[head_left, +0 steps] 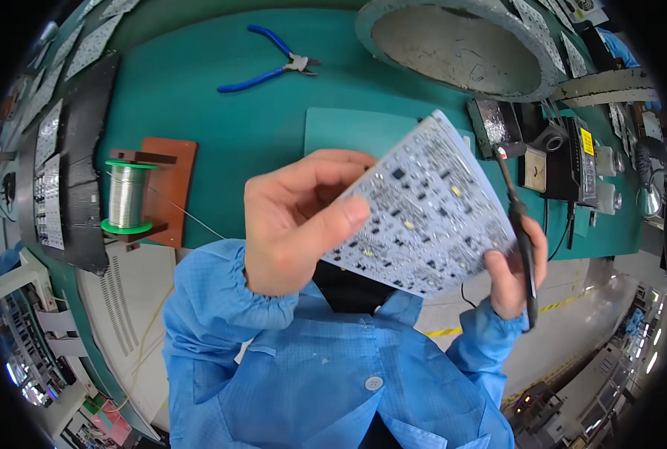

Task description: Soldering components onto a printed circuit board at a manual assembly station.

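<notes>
A white circuit board (pixel 423 217) crowded with small parts is held up, tilted, in front of my chest. My left hand (pixel 296 224) grips its left edge, thumb on the populated face and the other fingers partly hidden behind. At the lower right corner, my right hand (pixel 513 273) pinches the board with its thumb. That same hand also holds a soldering iron (pixel 524 254), its black handle along the fingers and its tip pointing up and away. A solder spool (pixel 128 196) with green flanges sits on a brown stand (pixel 180 183) to the left.
Blue-handled cutters (pixel 296 63) lie on the green mat (pixel 199 82) at the far side. A large round metal hood (pixel 461 49) hangs at the back right. Beside it are a soldering station (pixel 577 161) and small jars (pixel 609 196). More boards (pixel 49 194) rest on a black rack at left.
</notes>
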Action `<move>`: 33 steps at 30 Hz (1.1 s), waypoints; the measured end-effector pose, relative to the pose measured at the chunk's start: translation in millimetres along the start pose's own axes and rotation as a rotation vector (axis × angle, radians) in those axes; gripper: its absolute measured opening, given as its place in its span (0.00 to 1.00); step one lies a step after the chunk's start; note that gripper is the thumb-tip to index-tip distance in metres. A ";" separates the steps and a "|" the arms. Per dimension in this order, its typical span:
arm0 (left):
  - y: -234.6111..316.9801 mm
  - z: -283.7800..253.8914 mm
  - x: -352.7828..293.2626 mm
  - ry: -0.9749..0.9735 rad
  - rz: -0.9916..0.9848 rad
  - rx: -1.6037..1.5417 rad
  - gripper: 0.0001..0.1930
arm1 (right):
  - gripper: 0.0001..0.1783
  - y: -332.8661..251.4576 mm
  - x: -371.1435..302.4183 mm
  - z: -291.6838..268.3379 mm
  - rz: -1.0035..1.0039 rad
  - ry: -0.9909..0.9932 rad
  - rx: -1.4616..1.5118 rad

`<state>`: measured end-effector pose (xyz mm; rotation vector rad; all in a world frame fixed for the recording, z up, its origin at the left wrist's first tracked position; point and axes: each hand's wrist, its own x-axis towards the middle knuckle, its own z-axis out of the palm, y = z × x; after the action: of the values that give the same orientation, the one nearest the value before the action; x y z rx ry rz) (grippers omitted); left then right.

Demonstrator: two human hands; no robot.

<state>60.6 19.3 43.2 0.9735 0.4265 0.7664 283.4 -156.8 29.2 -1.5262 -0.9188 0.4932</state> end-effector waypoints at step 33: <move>58.7 -161.0 244.6 0.571 -0.375 2.066 0.44 | 0.25 60.3 -7.5 19.4 -0.347 0.078 -0.169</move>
<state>98.6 314.1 13.3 2.4064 2.0323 -0.0547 280.3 -148.0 -33.9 -1.4836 -1.1589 0.1079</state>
